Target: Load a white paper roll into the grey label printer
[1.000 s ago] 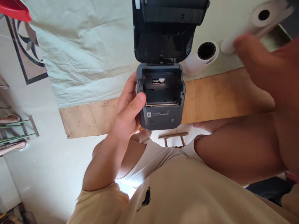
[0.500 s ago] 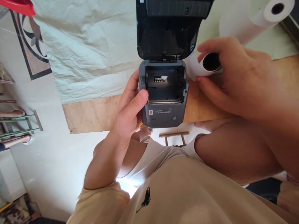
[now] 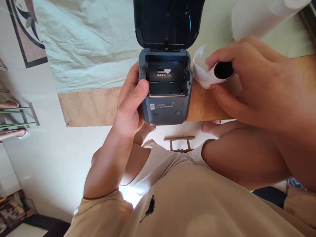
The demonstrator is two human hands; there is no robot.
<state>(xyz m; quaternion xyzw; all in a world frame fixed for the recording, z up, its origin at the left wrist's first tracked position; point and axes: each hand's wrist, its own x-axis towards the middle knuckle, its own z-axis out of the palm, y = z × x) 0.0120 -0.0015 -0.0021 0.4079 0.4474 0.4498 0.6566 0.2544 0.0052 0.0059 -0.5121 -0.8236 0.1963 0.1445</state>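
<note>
My left hand [image 3: 129, 105] grips the left side of a small dark grey label printer [image 3: 165, 105] that stands at the wooden table's near edge. The printer's lid [image 3: 168, 23] is flipped up and its paper bay [image 3: 166, 79] shows bare inside, apart from a small sticker. My right hand [image 3: 251, 82] is closed on a small white paper roll [image 3: 209, 74] with a black core, held just right of the printer. A loose flap of paper sticks up from the roll.
A wooden tabletop [image 3: 89, 105] is partly covered by a crumpled pale sheet [image 3: 86, 46]. A larger white paper roll [image 3: 256, 16] lies at the back right. Below the table edge are my knees and beige shirt, and a metal rack [image 3: 14, 115] at the left.
My right hand came down from the back right, closed on the small paper roll and lifted it towards the printer. The left hand kept its hold on the printer.
</note>
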